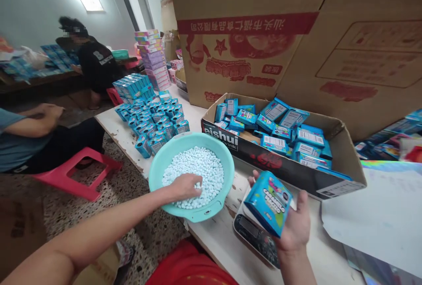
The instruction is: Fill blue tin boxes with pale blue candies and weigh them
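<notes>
My left hand (184, 187) reaches into a teal plastic bowl (158, 162) full of small pale blue candies (198, 168), its fingers curled down into the pile. My right hand (295, 225) holds a small blue candy box (268, 201) tilted above a digital scale (255, 234) at the table's near edge. What the left fingers have picked up is hidden under the hand.
An open cardboard tray (296, 173) of several blue boxes lies behind the scale. More blue boxes (154, 120) stand in rows at the table's far left. Large cartons (263, 30) wall off the back. Two people sit to the left, one on a pink stool (79, 175).
</notes>
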`<state>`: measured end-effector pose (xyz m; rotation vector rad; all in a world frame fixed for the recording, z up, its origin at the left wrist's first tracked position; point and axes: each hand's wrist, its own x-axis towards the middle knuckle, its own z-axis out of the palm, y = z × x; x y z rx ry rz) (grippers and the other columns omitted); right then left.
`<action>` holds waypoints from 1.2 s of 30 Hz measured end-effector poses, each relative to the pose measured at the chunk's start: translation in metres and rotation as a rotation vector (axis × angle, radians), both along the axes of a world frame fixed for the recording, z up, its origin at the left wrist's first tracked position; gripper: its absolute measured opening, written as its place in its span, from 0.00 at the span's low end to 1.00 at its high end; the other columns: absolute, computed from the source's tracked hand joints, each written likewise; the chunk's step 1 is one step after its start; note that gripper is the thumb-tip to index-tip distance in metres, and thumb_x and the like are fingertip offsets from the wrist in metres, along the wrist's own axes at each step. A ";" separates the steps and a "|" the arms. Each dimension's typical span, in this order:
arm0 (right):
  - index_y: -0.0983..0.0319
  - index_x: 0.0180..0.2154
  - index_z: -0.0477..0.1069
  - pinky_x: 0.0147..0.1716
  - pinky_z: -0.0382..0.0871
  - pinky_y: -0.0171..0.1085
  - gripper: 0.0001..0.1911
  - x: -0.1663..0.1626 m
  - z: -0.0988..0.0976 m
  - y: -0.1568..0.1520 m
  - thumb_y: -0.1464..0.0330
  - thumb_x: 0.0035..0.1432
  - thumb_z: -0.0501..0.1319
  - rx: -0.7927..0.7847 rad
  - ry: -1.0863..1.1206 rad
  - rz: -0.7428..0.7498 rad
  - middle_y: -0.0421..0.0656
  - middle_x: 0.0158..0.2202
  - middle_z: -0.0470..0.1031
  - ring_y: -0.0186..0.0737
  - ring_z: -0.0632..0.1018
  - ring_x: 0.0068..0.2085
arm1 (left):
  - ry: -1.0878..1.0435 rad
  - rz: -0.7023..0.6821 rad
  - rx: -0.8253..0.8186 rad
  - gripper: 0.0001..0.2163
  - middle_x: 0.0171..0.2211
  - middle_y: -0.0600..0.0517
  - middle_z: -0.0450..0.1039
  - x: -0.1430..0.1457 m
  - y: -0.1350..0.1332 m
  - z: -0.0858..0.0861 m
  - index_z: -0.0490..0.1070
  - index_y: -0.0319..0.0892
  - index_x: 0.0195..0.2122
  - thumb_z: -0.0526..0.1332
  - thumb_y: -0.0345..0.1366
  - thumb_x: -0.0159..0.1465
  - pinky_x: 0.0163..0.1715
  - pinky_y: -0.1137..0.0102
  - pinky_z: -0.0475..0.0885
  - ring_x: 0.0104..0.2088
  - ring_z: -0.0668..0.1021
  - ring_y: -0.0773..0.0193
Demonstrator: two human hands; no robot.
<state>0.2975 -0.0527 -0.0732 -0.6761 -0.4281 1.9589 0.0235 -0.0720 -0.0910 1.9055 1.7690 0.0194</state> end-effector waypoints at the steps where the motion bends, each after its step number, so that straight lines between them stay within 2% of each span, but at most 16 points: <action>1: 0.58 0.50 0.71 0.52 0.60 0.63 0.37 -0.007 0.001 -0.005 0.40 0.53 0.46 -0.037 0.023 0.056 0.52 0.50 0.74 0.56 0.71 0.54 | -0.043 0.057 0.000 0.08 0.31 0.50 0.74 -0.001 0.002 0.000 0.72 0.44 0.31 0.56 0.36 0.52 0.36 0.66 0.66 0.36 0.75 0.54; 3: 0.57 0.49 0.71 0.51 0.60 0.63 0.34 -0.022 0.005 -0.016 0.42 0.54 0.47 -0.132 0.080 0.186 0.51 0.48 0.75 0.56 0.73 0.52 | -0.191 0.192 0.001 0.05 0.26 0.52 0.72 -0.002 0.005 0.002 0.71 0.43 0.27 0.58 0.33 0.50 0.33 0.69 0.66 0.33 0.74 0.58; 6: 0.56 0.48 0.71 0.50 0.61 0.61 0.29 -0.041 0.014 -0.032 0.45 0.56 0.49 -0.294 0.190 0.326 0.49 0.47 0.76 0.54 0.75 0.50 | -0.600 0.504 -0.038 0.03 0.22 0.54 0.68 -0.003 0.007 0.007 0.69 0.41 0.24 0.60 0.35 0.48 0.24 0.73 0.65 0.25 0.72 0.65; 8: 0.57 0.49 0.70 0.51 0.62 0.59 0.30 -0.047 0.022 -0.038 0.45 0.55 0.50 -0.380 0.257 0.347 0.49 0.50 0.74 0.53 0.75 0.50 | -0.910 0.753 -0.103 0.07 0.21 0.56 0.66 -0.004 0.007 0.011 0.68 0.41 0.26 0.63 0.37 0.48 0.17 0.77 0.61 0.20 0.69 0.69; 10: 0.58 0.49 0.69 0.50 0.63 0.58 0.31 -0.050 0.029 -0.038 0.44 0.54 0.49 -0.415 0.284 0.332 0.50 0.52 0.72 0.53 0.74 0.50 | -1.193 0.940 -0.167 0.11 0.22 0.56 0.67 -0.005 0.009 0.015 0.68 0.42 0.30 0.65 0.38 0.48 0.12 0.80 0.55 0.17 0.68 0.72; 12: 0.57 0.49 0.69 0.48 0.64 0.59 0.31 -0.052 0.035 -0.034 0.44 0.54 0.49 -0.416 0.256 0.315 0.49 0.49 0.74 0.53 0.75 0.49 | -1.444 1.042 -0.199 0.12 0.24 0.54 0.69 -0.007 0.011 0.019 0.67 0.42 0.33 0.64 0.41 0.51 0.10 0.81 0.54 0.16 0.69 0.72; 14: 0.57 0.49 0.68 0.45 0.67 0.59 0.31 -0.056 0.038 -0.027 0.44 0.55 0.49 -0.406 0.198 0.301 0.49 0.44 0.77 0.53 0.76 0.46 | -1.596 1.105 -0.214 0.12 0.23 0.52 0.69 -0.008 0.013 0.022 0.66 0.41 0.33 0.59 0.44 0.57 0.10 0.81 0.56 0.16 0.70 0.71; 17: 0.59 0.46 0.69 0.41 0.71 0.55 0.35 -0.063 0.037 -0.011 0.39 0.53 0.48 -0.371 0.146 0.253 0.50 0.40 0.77 0.52 0.78 0.43 | -1.680 1.155 -0.238 0.11 0.20 0.53 0.67 -0.007 0.014 0.028 0.65 0.40 0.32 0.53 0.43 0.62 0.09 0.81 0.57 0.14 0.69 0.71; 21: 0.61 0.41 0.71 0.35 0.74 0.50 0.43 -0.076 0.027 0.012 0.32 0.43 0.47 -0.292 0.136 0.206 0.50 0.38 0.77 0.50 0.78 0.38 | -1.744 1.158 -0.201 0.14 0.24 0.50 0.71 -0.004 0.013 0.029 0.67 0.39 0.38 0.51 0.45 0.64 0.12 0.78 0.65 0.19 0.74 0.66; 23: 0.63 0.37 0.71 0.33 0.74 0.46 0.41 -0.084 0.019 0.019 0.34 0.39 0.54 -0.266 0.074 0.244 0.48 0.35 0.78 0.47 0.78 0.35 | -1.729 1.207 -0.251 0.13 0.23 0.50 0.71 -0.002 0.014 0.025 0.66 0.39 0.37 0.51 0.44 0.64 0.11 0.77 0.65 0.18 0.74 0.66; 26: 0.62 0.35 0.71 0.34 0.74 0.41 0.32 -0.096 0.005 0.021 0.46 0.34 0.70 -0.160 -0.088 0.185 0.44 0.32 0.78 0.42 0.77 0.33 | -1.772 1.222 -0.278 0.09 0.19 0.54 0.66 -0.003 0.015 0.019 0.63 0.40 0.30 0.54 0.39 0.62 0.08 0.81 0.58 0.13 0.68 0.71; 29: 0.60 0.40 0.70 0.37 0.72 0.40 0.30 -0.106 -0.006 0.019 0.58 0.33 0.74 0.079 -0.314 0.045 0.40 0.33 0.77 0.40 0.77 0.33 | -1.773 1.200 -0.179 0.07 0.17 0.55 0.64 -0.006 0.016 0.025 0.62 0.40 0.27 0.54 0.37 0.60 0.07 0.81 0.54 0.12 0.65 0.73; 33: 0.59 0.41 0.70 0.40 0.70 0.42 0.22 -0.117 -0.013 0.015 0.61 0.42 0.70 0.530 -0.750 0.004 0.42 0.37 0.76 0.43 0.76 0.38 | -1.782 1.094 0.040 0.06 0.17 0.55 0.64 -0.005 0.019 0.052 0.64 0.40 0.27 0.57 0.36 0.56 0.08 0.81 0.54 0.12 0.65 0.73; 36: 0.58 0.39 0.71 0.44 0.66 0.44 0.18 -0.124 -0.017 0.011 0.64 0.45 0.69 0.843 -0.948 -0.065 0.43 0.39 0.74 0.45 0.74 0.43 | -1.812 0.996 0.193 0.08 0.18 0.55 0.66 0.006 0.023 0.068 0.65 0.39 0.27 0.60 0.38 0.53 0.09 0.79 0.56 0.13 0.66 0.72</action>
